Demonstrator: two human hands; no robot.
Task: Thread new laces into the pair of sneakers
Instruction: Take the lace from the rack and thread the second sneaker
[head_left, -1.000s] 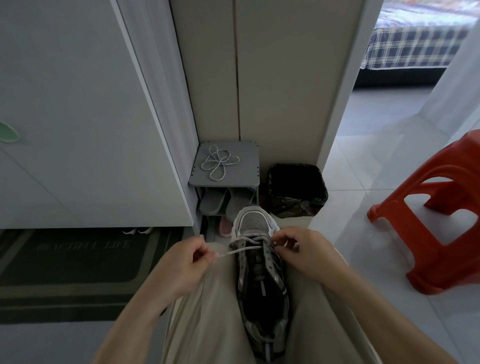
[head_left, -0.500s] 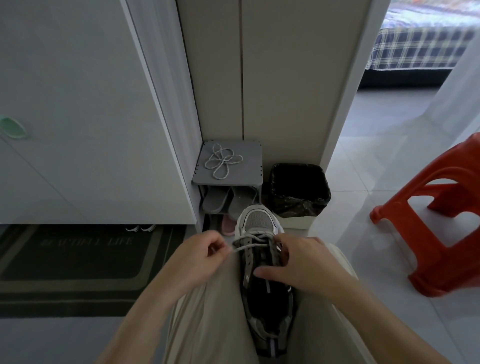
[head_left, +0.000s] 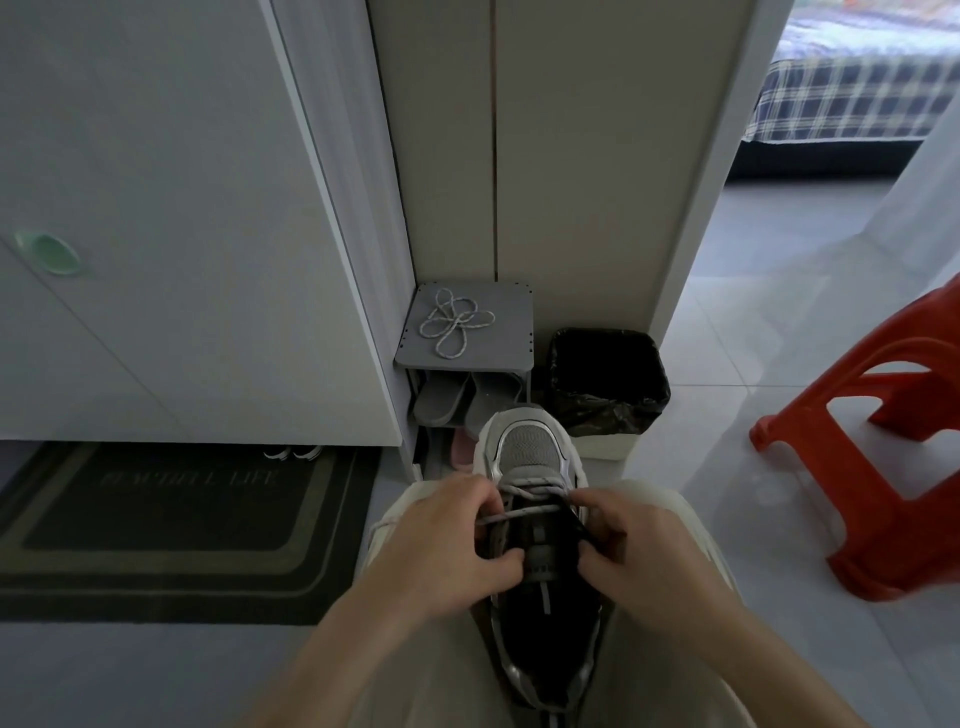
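A grey and white sneaker (head_left: 530, 452) lies between my knees, toe pointing away from me. A grey lace (head_left: 524, 513) crosses its lowest eyelets near the toe. My left hand (head_left: 447, 540) pinches the lace at the shoe's left side, fingers closed over the eyelet row. My right hand (head_left: 634, 551) grips the right edge of the sneaker's opening, with the lace's other end hidden under its fingers. A second, loose lace (head_left: 453, 323) lies coiled on top of a small grey shoe rack (head_left: 509, 332) against the wall.
Grey slippers (head_left: 441, 402) sit on the rack's lower shelf. A black-lined bin (head_left: 608, 384) stands right of it. A red plastic stool (head_left: 883, 441) is at the right, a dark doormat (head_left: 171, 525) at the left, a white cabinet (head_left: 182, 234) behind it.
Both hands have moved in over the shoe. The left hand came right to the eyelets, shortening the pulled lace. The right hand slid down to the shoe's right side.
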